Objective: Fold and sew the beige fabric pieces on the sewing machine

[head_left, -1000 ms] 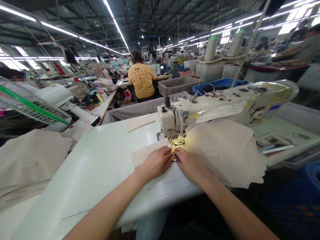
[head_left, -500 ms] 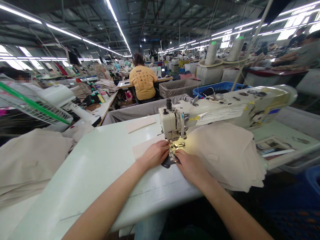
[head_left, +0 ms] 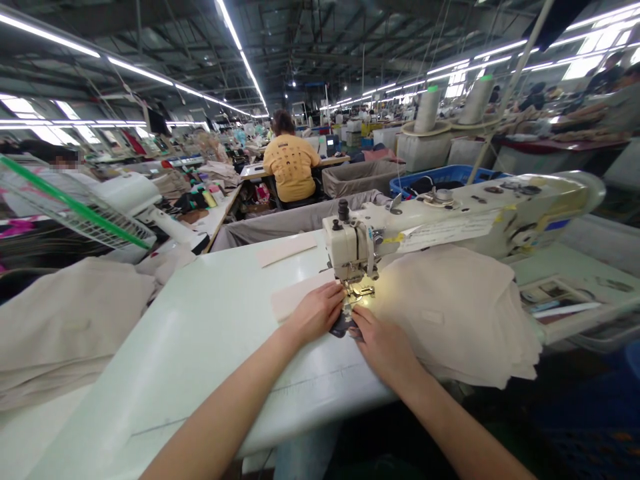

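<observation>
At the sewing machine point(head_left: 350, 240), my left hand point(head_left: 315, 313) lies flat on a beige fabric strip point(head_left: 295, 297), fingers stretched toward the lit presser foot point(head_left: 361, 291). My right hand point(head_left: 383, 340) is just right of the needle area, index finger pointing at the foot and thumb tucked below. Its fingertips are closed together by the dark plate edge point(head_left: 343, 325); what they hold, if anything, is too small to make out. Beside it, a stack of beige fabric panels point(head_left: 455, 313) lies under the machine arm, a small patch on the top one.
Another beige strip point(head_left: 287, 249) lies on the pale green table point(head_left: 200, 333). More beige panels point(head_left: 70, 327) are piled at left, near a white fan point(head_left: 125, 197). Thread cones point(head_left: 427, 110) and a blue basket point(head_left: 450, 175) stand behind the machine. A person in yellow point(head_left: 291, 163) sits ahead.
The view has shifted slightly, so everything sits a little farther right and lower. Both hands stay beside the presser foot, with little change in their pose.
</observation>
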`<state>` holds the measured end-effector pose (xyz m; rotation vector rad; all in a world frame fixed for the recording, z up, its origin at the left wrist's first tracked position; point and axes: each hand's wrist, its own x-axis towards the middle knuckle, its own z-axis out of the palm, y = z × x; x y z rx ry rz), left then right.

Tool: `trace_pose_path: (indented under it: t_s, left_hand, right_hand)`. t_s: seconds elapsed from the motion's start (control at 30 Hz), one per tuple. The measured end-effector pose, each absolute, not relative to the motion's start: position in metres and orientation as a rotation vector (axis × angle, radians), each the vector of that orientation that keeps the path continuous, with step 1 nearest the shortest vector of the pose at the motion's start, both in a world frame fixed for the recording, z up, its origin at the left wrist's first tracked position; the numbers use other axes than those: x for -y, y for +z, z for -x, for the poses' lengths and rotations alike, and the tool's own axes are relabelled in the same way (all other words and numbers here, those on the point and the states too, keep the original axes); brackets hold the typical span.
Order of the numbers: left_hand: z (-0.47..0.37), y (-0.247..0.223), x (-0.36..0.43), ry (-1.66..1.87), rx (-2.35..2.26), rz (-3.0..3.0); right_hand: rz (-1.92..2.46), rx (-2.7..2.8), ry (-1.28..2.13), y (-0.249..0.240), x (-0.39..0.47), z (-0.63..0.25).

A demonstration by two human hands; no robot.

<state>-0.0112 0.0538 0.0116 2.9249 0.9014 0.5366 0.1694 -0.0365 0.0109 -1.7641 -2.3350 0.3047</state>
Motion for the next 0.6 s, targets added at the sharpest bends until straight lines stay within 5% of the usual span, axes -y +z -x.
trace_pose_path:
  t_s: [0.6]
  left_hand:
    - [0.023,0.034,-0.03,0.307,-1.071,-2.816]
  right_hand:
    - [1.579,2.067,0.25,-0.007,0.041,-0.177]
